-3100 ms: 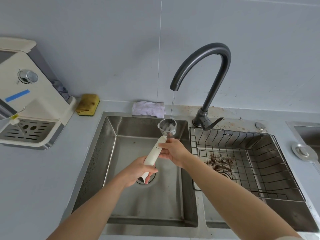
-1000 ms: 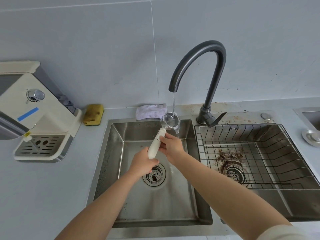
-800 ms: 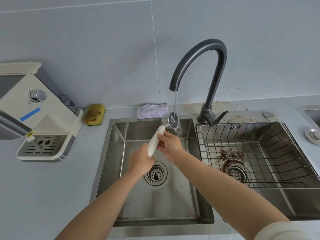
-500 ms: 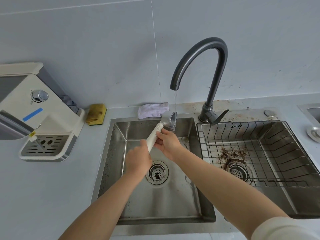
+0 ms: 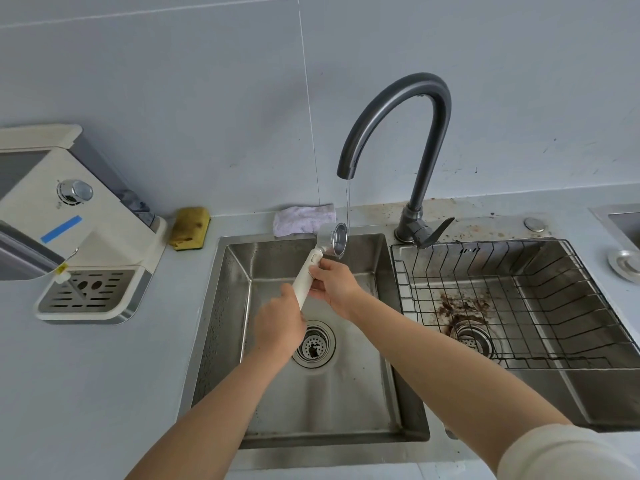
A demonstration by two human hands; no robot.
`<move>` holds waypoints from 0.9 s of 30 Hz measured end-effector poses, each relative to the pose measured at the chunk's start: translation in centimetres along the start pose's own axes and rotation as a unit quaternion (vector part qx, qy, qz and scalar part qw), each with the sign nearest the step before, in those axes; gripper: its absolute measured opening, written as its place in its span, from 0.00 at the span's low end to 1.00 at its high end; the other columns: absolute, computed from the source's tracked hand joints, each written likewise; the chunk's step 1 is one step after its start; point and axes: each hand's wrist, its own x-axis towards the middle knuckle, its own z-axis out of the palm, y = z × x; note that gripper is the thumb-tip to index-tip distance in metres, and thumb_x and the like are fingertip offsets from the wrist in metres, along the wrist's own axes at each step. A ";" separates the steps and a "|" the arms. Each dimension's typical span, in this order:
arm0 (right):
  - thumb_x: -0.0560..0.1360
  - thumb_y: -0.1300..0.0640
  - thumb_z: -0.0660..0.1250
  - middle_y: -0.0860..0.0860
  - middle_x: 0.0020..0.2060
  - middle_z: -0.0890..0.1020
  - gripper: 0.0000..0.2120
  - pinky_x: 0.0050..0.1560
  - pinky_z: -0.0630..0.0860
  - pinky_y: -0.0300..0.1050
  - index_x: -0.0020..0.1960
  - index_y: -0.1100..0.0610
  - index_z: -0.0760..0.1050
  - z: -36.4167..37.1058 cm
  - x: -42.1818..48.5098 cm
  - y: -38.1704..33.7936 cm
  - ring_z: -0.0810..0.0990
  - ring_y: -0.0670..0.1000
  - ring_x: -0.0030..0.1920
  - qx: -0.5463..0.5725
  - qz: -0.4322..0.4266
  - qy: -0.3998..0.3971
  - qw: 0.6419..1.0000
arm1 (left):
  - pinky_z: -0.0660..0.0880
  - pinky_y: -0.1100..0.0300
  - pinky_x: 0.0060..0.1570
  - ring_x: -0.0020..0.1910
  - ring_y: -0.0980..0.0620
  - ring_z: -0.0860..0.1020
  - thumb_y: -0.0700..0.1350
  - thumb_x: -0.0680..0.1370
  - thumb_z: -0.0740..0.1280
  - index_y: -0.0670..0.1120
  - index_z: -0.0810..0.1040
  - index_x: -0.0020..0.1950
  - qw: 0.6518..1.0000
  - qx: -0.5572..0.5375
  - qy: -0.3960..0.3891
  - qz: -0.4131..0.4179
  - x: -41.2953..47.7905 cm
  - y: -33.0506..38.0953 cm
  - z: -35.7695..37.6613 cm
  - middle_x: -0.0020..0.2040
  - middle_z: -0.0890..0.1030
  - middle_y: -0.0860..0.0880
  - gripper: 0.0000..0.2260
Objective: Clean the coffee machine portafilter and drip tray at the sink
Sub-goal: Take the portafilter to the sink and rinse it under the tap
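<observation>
I hold the portafilter over the left sink basin, its metal basket turned on its side under the thin stream from the dark faucet. My left hand grips the lower end of its white handle. Higher on the handle, just below the basket, my right hand pinches it. The drip tray sits in the base of the cream coffee machine on the counter at the left.
A yellow sponge and a crumpled cloth lie behind the sink. The right basin holds a black wire rack with coffee grounds around its drain. A round metal stopper lies at the far right.
The basket has rolled from facing up to lying on its side under the water. Both hands kept hold of the handle. The camera view has shifted slightly.
</observation>
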 end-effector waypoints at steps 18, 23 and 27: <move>0.74 0.65 0.64 0.54 0.36 0.77 0.05 0.41 0.77 0.45 0.41 0.58 0.70 -2.4 -0.3 0.7 0.78 0.51 0.36 -0.048 0.075 0.051 0.995 | 0.66 0.65 0.20 0.15 0.55 0.69 0.37 0.73 0.67 0.43 0.71 0.47 0.891 -0.384 -0.239 -0.043 0.5 -0.5 0.2 0.29 0.72 0.47 0.07; 0.74 0.63 0.65 0.55 0.36 0.77 0.05 0.42 0.77 0.46 0.41 0.57 0.70 -3.1 -0.6 0.2 0.77 0.52 0.35 -0.067 0.089 0.054 0.992 | 0.66 0.65 0.20 0.17 0.54 0.68 0.35 0.73 0.67 0.44 0.73 0.43 0.840 -0.456 -0.293 -0.035 0.7 -0.5 0.3 0.28 0.70 0.45 0.05; 0.74 0.63 0.66 0.54 0.35 0.77 0.08 0.38 0.77 0.44 0.51 0.60 0.69 -3.3 -0.8 -0.2 0.77 0.51 0.34 -0.067 0.082 0.059 0.993 | 0.66 0.64 0.21 0.18 0.54 0.68 0.34 0.74 0.66 0.43 0.72 0.42 0.806 -0.496 -0.320 -0.030 0.8 -0.5 0.6 0.28 0.70 0.46 0.05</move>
